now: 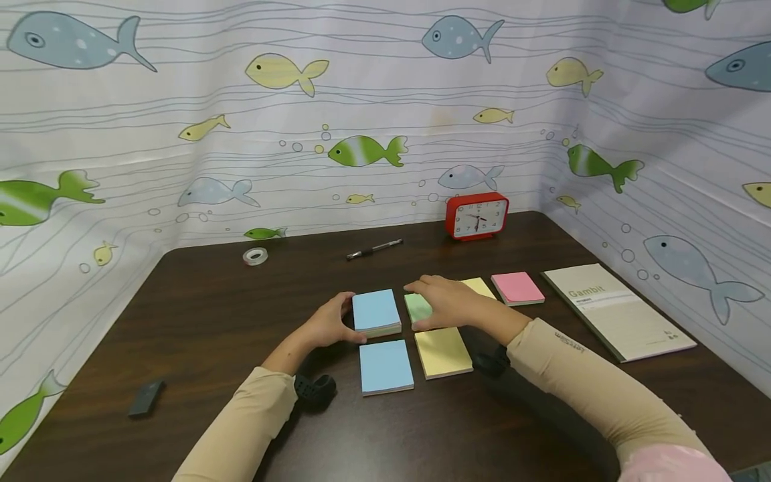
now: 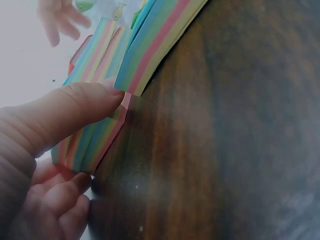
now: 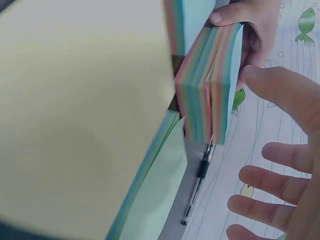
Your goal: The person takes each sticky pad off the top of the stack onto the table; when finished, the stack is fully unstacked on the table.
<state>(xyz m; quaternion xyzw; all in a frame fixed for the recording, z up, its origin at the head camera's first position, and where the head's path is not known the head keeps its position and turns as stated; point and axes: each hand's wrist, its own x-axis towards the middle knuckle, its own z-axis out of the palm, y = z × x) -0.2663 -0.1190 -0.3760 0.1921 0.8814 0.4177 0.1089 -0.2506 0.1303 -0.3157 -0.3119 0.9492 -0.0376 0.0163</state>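
My left hand (image 1: 328, 323) grips a blue-topped stack of sticky note pads (image 1: 376, 312) from its left side, thumb at the near edge and fingers at the far edge. Striped rainbow sides of the stack (image 2: 89, 145) show in the left wrist view. With fingers spread, my right hand (image 1: 447, 302) hovers over a light green sticky note pad (image 1: 417, 308), partly covering it. Nothing is between its fingers in the right wrist view. Nearer me lie a blue pad (image 1: 387, 368) and a yellow pad (image 1: 444, 353), side by side.
Behind the right hand is another yellow pad (image 1: 480, 288), then a pink pad (image 1: 518, 288). A notebook (image 1: 617, 311) lies at the right. Toward the back are a red clock (image 1: 477, 216), a pen (image 1: 375, 250) and a tape roll (image 1: 255, 256). A small dark block (image 1: 146, 399) sits at left.
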